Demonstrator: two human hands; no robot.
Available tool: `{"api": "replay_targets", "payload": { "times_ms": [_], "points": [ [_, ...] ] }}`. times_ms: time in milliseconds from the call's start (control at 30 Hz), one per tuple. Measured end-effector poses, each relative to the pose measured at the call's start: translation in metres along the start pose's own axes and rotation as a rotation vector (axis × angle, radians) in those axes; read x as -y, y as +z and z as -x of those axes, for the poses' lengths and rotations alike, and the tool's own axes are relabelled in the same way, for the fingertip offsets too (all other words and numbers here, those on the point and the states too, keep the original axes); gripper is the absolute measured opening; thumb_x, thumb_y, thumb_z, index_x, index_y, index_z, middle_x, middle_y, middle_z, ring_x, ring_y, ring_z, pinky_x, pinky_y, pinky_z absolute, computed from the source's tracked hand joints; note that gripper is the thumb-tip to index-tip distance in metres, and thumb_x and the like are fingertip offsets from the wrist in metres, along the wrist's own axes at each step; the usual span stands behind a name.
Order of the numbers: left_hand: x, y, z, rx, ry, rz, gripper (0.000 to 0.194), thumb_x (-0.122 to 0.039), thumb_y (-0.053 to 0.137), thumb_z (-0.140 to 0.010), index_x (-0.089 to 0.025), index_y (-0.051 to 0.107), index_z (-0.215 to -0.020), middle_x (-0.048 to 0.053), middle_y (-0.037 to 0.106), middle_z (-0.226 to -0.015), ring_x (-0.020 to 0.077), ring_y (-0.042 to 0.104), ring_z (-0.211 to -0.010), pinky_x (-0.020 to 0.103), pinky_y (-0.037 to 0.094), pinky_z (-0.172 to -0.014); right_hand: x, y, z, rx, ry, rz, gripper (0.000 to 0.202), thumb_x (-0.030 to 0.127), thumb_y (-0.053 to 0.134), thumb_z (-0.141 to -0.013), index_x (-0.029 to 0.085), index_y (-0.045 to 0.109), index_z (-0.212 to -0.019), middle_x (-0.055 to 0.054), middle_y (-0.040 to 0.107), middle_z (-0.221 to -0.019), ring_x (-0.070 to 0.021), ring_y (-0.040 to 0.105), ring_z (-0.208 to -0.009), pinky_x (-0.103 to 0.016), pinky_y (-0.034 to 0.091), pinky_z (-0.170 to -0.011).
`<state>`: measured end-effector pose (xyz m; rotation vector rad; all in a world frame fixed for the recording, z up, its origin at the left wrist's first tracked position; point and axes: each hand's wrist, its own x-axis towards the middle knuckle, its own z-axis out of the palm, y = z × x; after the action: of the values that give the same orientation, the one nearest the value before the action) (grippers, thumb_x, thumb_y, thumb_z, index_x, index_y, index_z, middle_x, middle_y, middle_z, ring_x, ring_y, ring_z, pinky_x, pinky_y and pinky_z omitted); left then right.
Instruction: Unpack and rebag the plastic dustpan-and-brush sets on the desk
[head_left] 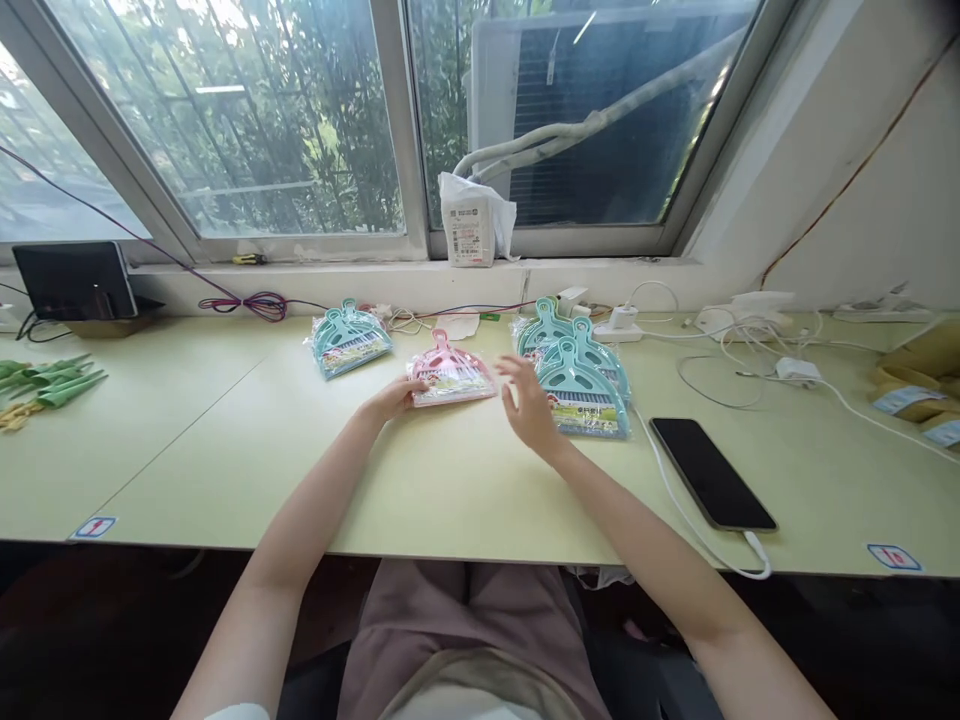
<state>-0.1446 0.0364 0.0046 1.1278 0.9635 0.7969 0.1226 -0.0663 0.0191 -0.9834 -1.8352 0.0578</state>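
A pink mini dustpan-and-brush set (454,378) in clear plastic wrap lies on the desk in front of me. My left hand (394,397) grips its lower left corner, thumb on top. Just off its right edge, my right hand (529,405) hovers with fingers apart and holds nothing. Several wrapped teal dustpan sets (581,385) overlap in a group to the right, partly hidden behind that hand. On the left, farther back, lies another teal dustpan set or small stack (349,340), also wrapped.
A black phone (712,473) on a white charging cable lies at right. White cables and an adapter (797,372) spread behind it. A dark tablet (75,282) and green artificial leaves (56,382) are at left. A bagged box (470,225) stands on the windowsill.
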Motion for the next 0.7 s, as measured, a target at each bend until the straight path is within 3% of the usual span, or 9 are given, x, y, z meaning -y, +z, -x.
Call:
{"api": "replay_targets", "payload": {
  "times_ms": [100, 233, 300, 400, 467, 567, 700],
  "points": [
    [-0.004, 0.006, -0.018, 0.034, -0.033, 0.009, 0.048, -0.016, 0.075, -0.061, -0.014, 0.066, -0.108, 0.012, 0.070, -0.115, 0.0214, 0.068, -0.101, 0.031, 0.054, -0.092, 0.008, 0.007, 0.006, 0.247, -0.229, 0.166, 0.037, 0.009, 0.032, -0.095, 0.022, 0.058, -0.117, -0.011, 0.060, -0.127, -0.0212, 0.059, -0.109, -0.037, 0.046, -0.093],
    [-0.016, 0.036, -0.055, -0.012, 0.037, -0.136, 0.048, -0.022, 0.072, -0.065, -0.011, 0.063, -0.110, 0.020, 0.066, -0.122, 0.0294, 0.062, -0.116, 0.041, 0.048, -0.100, 0.016, 0.022, 0.016, 0.516, -0.490, 0.295, 0.028, 0.009, 0.039, -0.095, 0.018, 0.064, -0.101, -0.010, 0.068, -0.111, -0.0179, 0.064, -0.092, -0.031, 0.046, -0.078],
    [-0.022, 0.054, -0.076, -0.243, 0.186, -0.332, 0.051, -0.030, 0.065, -0.074, -0.010, 0.058, -0.121, 0.023, 0.056, -0.135, 0.0328, 0.053, -0.128, 0.045, 0.042, -0.105, 0.019, 0.026, 0.021, 0.585, -0.555, 0.344, 0.027, 0.007, 0.040, -0.094, 0.018, 0.065, -0.097, -0.008, 0.070, -0.106, -0.0163, 0.064, -0.085, -0.029, 0.044, -0.071],
    [-0.029, 0.061, -0.099, -0.464, 0.269, -0.418, 0.067, -0.037, 0.058, -0.084, -0.012, 0.038, -0.143, 0.023, 0.024, -0.158, 0.0324, 0.013, -0.150, 0.050, 0.015, -0.119, 0.021, 0.026, 0.023, 0.614, -0.555, 0.398, 0.029, 0.003, 0.040, -0.092, 0.017, 0.066, -0.094, -0.007, 0.071, -0.102, -0.0147, 0.063, -0.078, -0.028, 0.042, -0.067],
    [-0.032, 0.047, -0.100, -0.598, 0.253, -0.596, 0.068, -0.044, 0.046, -0.090, -0.013, 0.030, -0.148, 0.021, 0.017, -0.161, 0.0323, 0.004, -0.151, 0.056, 0.002, -0.118, 0.020, 0.024, 0.022, 0.628, -0.513, 0.422, 0.030, 0.002, 0.040, -0.091, 0.018, 0.066, -0.095, -0.007, 0.071, -0.101, -0.0137, 0.063, -0.073, -0.027, 0.042, -0.066],
    [-0.028, 0.003, -0.077, -0.743, 0.272, -0.869, 0.066, -0.046, 0.037, -0.093, -0.016, 0.030, -0.151, 0.017, 0.018, -0.162, 0.0326, 0.001, -0.151, 0.059, -0.001, -0.118, 0.020, 0.023, 0.021, 0.679, -0.454, 0.430, 0.029, 0.003, 0.042, -0.090, 0.018, 0.066, -0.096, -0.007, 0.071, -0.101, -0.0133, 0.062, -0.071, -0.027, 0.042, -0.067],
    [-0.019, -0.063, -0.025, -0.739, 0.137, -1.108, 0.067, -0.038, 0.037, -0.092, -0.014, 0.026, -0.153, 0.015, 0.021, -0.161, 0.0335, 0.009, -0.150, 0.060, 0.007, -0.117, 0.021, 0.024, 0.020, 0.751, -0.431, 0.411, 0.026, 0.004, 0.043, -0.091, 0.016, 0.066, -0.094, -0.008, 0.070, -0.097, -0.0156, 0.063, -0.078, -0.027, 0.043, -0.070]
  ]
}}
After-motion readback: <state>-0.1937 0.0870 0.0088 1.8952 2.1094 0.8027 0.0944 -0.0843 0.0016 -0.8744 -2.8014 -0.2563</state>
